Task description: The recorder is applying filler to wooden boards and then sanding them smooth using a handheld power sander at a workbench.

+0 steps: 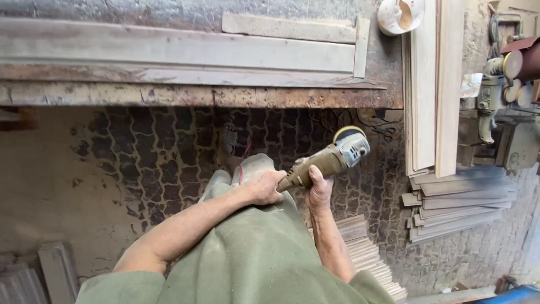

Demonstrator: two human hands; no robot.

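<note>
The person's green garment [247, 253] is filling the bottom of the view, and both bare forearms are reaching forward from it over a floor [140, 163] of interlocking paving stones, dusty and pale at the left. The left hand [264, 187] is closing around the rear end of the grinder's handle, fingers curled over it, while the right hand [319, 188] is gripping the body just ahead, thumb lying up along the casing. The angle grinder [329, 160] is hanging in the air above the floor, in front of the person's waist and short of the bench; its long axis is running from lower left to upper right, with the yellow-rimmed disc head pointing up and right toward the bench edge. To the right of the arm, a fan of thin wooden slats [365, 253] is lying on the floor, and farther right a stack of grey boards [461, 202] is resting on the paving. Beyond, a worn workbench [197, 95] is spanning the view, carrying a long moulded wooden frame [174, 53]; pale planks [433, 84] are leaning at its right end, beside a white roll of tape [399, 16]
</note>
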